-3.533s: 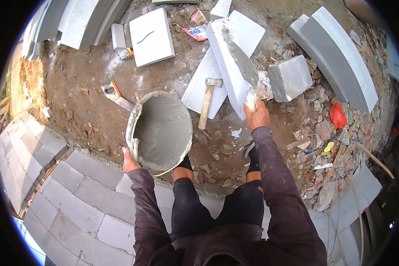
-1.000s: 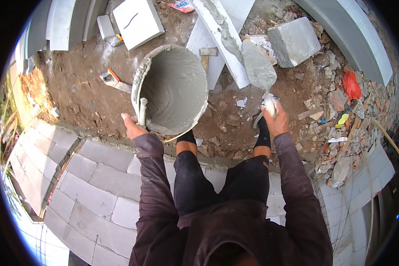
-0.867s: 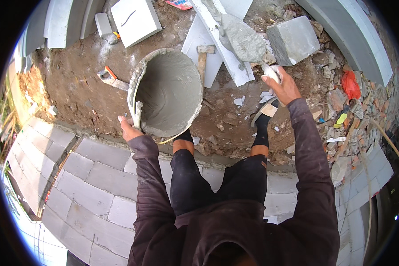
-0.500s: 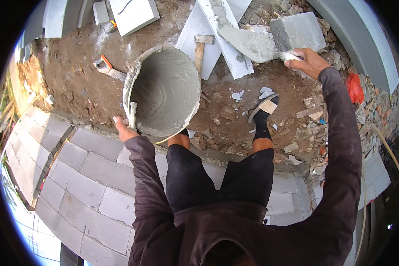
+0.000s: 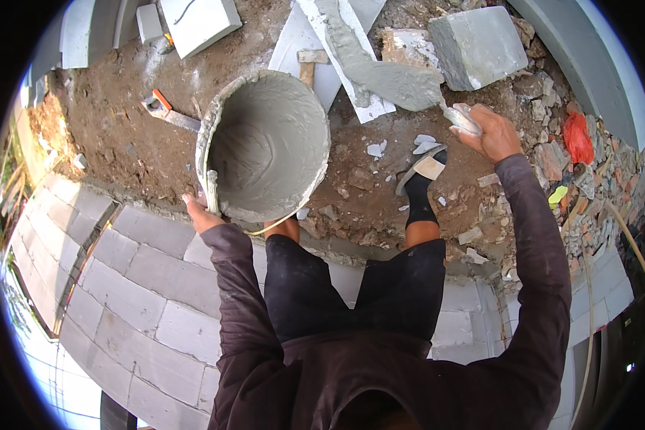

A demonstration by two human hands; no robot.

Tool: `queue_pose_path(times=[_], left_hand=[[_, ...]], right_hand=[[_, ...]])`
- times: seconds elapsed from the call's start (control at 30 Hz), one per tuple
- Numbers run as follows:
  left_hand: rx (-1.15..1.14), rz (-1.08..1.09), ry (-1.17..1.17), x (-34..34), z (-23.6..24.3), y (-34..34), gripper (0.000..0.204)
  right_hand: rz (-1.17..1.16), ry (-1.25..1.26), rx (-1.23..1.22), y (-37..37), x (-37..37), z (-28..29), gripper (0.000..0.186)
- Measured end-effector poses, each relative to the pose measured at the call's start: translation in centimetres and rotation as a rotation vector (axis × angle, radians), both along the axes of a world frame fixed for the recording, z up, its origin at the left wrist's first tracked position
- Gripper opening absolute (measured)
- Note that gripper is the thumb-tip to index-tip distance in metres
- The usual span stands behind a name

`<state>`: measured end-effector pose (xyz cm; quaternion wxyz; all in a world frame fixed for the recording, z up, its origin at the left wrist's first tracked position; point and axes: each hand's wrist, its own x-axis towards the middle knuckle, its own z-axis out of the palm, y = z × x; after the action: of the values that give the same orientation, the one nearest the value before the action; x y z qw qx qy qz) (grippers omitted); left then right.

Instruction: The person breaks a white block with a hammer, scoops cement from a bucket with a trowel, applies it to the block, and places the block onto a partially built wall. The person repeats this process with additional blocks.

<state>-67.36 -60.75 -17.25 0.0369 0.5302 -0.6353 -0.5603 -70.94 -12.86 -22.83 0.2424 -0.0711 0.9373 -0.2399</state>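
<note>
Right hand: my right hand is clenched round the mortar-smeared handle of the trowel, arm stretched out ahead and to my right.
Trowel: its blade points away to the upper left of that fist and carries a heap of wet grey mortar; the blade hangs over the slanted white slab, whether touching it I cannot tell.
Left hand: my left hand grasps the near rim of the bucket, fingers hooked over the edge beside a pale handle lug.
Bucket: tilted with its mouth toward me, inside coated in grey mortar, a thin wire bail hanging under the lower rim; it sits left of the trowel, well apart from my right hand.
Feet: the bucket's lower rim hides my left foot; my right foot in a dark sock and sandal stands on the dirt just below the trowel hand.
Grey block: a cut block lies just beyond my right hand, tilted on rubble.
Mallet: a wooden-handled mallet lies on the white slab just above the bucket.
Red wrapper: a crumpled red packet lies in the rubble to the right of my wrist, near the long grey kerb.
Yellow scrap: a small yellow piece lies below the red packet.
Orange tool: an orange-tipped metal tool rests on the dirt left of the bucket.
Wall: light grey block courses run under me at lower left.
</note>
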Motion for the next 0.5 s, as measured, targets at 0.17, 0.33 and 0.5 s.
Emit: queue_pose_path(times=[0.17,0.33,0.5], left_hand=[[0.020,0.027,-0.021,0.6,0.7,0.4,0.048],[-0.090,0.069,-0.093,0.0,1.9,2.7,0.050],[-0.059,0.089,-0.063,-0.3,1.7,4.8,0.050]], right_hand=[[-0.285,-0.422,-0.284,0.9,-7.8,-2.8,0.061],[-0.249,-0.706,-0.293,3.3,-7.9,-2.5,0.051],[-0.181,-0.707,-0.258,3.1,-1.4,-2.2,0.041]])
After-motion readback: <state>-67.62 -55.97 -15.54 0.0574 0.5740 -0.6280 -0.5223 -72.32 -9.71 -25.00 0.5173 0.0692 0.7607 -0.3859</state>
